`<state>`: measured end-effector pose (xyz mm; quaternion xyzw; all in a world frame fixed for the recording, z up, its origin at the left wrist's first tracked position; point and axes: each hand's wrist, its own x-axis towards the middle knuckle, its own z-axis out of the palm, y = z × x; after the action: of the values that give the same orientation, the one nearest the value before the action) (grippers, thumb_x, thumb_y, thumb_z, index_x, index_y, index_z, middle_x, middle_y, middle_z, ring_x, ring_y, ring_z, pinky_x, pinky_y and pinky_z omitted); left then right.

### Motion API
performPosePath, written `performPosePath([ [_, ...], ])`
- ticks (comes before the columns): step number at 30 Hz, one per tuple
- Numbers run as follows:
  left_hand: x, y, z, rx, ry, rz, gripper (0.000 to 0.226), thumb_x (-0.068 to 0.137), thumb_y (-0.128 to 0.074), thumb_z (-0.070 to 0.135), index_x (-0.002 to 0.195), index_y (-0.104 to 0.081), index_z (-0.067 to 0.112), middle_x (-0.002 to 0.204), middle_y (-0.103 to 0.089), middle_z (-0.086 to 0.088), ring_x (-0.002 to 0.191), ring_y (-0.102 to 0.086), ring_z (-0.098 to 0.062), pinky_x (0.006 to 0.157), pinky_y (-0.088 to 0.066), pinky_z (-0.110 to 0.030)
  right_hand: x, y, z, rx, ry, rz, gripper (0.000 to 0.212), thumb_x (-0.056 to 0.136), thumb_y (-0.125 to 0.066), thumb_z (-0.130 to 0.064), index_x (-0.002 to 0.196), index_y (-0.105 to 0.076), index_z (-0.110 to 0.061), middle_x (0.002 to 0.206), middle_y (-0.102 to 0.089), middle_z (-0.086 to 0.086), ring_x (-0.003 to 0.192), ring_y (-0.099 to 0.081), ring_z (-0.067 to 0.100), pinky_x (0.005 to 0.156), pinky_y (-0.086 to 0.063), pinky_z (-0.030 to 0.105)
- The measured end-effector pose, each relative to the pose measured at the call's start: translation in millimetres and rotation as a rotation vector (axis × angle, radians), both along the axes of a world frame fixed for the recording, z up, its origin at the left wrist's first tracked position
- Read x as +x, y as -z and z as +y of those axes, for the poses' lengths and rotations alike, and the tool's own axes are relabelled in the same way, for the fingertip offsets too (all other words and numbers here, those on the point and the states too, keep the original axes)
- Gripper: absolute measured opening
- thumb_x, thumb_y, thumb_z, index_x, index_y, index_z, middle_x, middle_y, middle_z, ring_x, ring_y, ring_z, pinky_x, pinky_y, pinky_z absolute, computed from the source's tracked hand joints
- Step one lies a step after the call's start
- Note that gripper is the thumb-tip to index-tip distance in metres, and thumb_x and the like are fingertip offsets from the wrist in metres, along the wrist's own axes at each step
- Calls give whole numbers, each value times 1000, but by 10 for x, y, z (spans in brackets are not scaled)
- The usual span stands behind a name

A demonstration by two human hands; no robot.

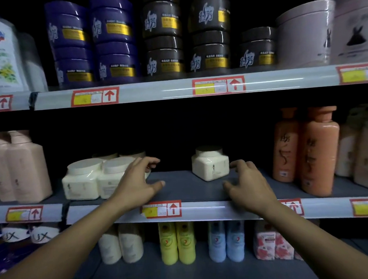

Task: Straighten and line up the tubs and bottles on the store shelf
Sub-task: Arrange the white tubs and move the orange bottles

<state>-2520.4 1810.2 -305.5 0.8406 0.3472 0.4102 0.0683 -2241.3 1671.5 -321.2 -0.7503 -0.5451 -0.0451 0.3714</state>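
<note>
On the middle shelf [181, 189] a lone cream square tub [210, 164] stands turned at an angle, set back from the front edge. A group of matching cream tubs [81, 179] sits to the left, two in front and more behind. My left hand [138, 181] hovers open over the shelf, its fingers reaching beside the rightmost tub of that group. My right hand [247, 182] is open just right of the lone tub, fingertips close to its side; contact is unclear. Neither hand holds anything.
Orange bottles [306, 151] stand right of the gap, pink bottles [22, 167] at the left. The upper shelf carries stacked purple tubs [92, 40], dark brown tubs [187, 33] and pale pink tubs [305, 32]. The lower shelf holds cream, yellow [177, 243] and blue bottles.
</note>
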Motion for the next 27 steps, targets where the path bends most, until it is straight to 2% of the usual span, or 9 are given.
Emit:
performPosePath([
  [5,598,98,76,-93,42,35,65,81,-86,33,137,-56,25,126,-53,3,115,-56,-14,96,-44,-24,166,12,-123,181,32,-80,51,85,-71,-32,132,-55,-19,128,-52,5,116,-57,29,96,-47,37],
  [9,1080,62,177,-190,12,70,86,73,-88,51,144,-47,27,139,-48,-5,127,-55,-22,108,-47,-39,372,1,-254,340,60,-161,49,86,-70,-28,130,-53,-18,126,-50,2,115,-55,25,94,-48,36],
  [12,1389,5,227,-281,-35,51,99,67,-88,58,144,-40,19,139,-47,-12,128,-53,-28,106,-45,-35,519,-7,-322,394,101,-194,50,87,-70,-26,132,-52,-15,127,-48,4,116,-54,26,90,-48,34],
  [14,1542,-22,281,-332,-64,25,99,63,-88,63,137,-44,14,135,-52,-10,125,-54,-27,103,-46,-34,600,-9,-384,514,122,-255,45,86,-70,-17,128,-56,-7,124,-50,12,114,-54,31,90,-43,29],
  [16,1642,-37,358,-377,-41,3,101,52,-89,72,128,-55,16,125,-62,2,115,-61,-18,101,-51,-34,681,-2,-473,672,181,-309,43,84,-70,-10,124,-58,1,122,-50,22,115,-50,37,95,-37,25],
  [19,1718,-2,507,-433,20,-27,100,33,-86,84,112,-71,24,106,-76,14,97,-72,-7,94,-59,-36,870,16,-569,802,322,-280,56,81,-71,-16,129,-50,3,128,-43,32,124,-39,44,108,-35,42],
  [21,1747,18,530,-465,24,-34,92,33,-89,77,105,-74,22,100,-78,12,93,-73,-8,91,-60,-36,1019,48,-591,771,403,-212,69,82,-70,-25,137,-41,4,135,-37,34,129,-35,48,113,-32,51],
  [24,1791,16,513,-505,12,-81,87,31,-89,69,100,-75,18,98,-78,8,92,-74,-11,91,-60,-38,1193,132,-596,644,444,-105,84,82,-78,-27,144,-32,9,140,-34,33,131,-33,46,112,-25,39],
  [27,1802,6,514,-541,33,-108,85,29,-89,64,98,-76,16,97,-79,7,90,-74,-11,91,-61,-38,1307,218,-592,536,423,32,85,81,-81,-30,146,-34,-1,137,-43,25,127,-43,41,105,-36,43],
])
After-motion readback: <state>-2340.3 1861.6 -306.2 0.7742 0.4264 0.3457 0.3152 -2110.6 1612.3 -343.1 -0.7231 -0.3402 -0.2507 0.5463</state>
